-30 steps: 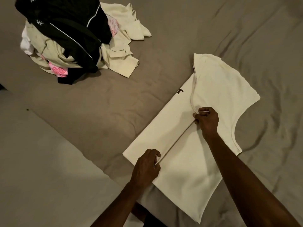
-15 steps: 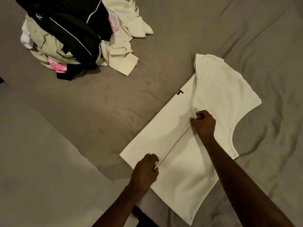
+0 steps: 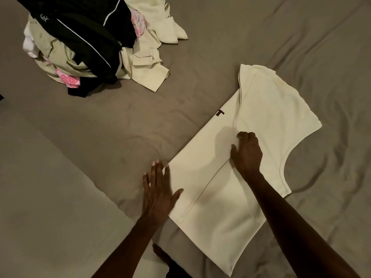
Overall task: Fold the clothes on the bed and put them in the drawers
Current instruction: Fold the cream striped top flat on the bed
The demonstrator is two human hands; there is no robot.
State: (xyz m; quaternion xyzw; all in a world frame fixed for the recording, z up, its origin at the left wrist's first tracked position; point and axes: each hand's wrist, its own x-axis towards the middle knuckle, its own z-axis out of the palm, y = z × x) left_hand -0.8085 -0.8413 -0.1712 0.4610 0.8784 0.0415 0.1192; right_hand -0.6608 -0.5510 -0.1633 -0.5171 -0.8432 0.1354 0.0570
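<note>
A cream T-shirt (image 3: pixel 267 125) lies flat on the grey-brown bed sheet (image 3: pixel 120 127), one side folded over toward its middle, with a dark letter T showing at the fold. My left hand (image 3: pixel 158 189) lies flat with fingers spread at the shirt's left edge, half on the sheet. My right hand (image 3: pixel 247 153) rests on the folded flap's edge near the shirt's middle, its fingers curled against the cloth; whether they pinch the edge is unclear.
A heap of unfolded clothes (image 3: pixel 80 43) sits at the far left of the bed: a black garment with white piping on top, cream and pink pieces beneath. The bed's near edge (image 3: pixel 112 201) runs diagonally at lower left, with pale floor beyond.
My left hand let go of the flap's edge, opened flat and slid left to the shirt's outer edge. My right hand stayed on the flap's edge.
</note>
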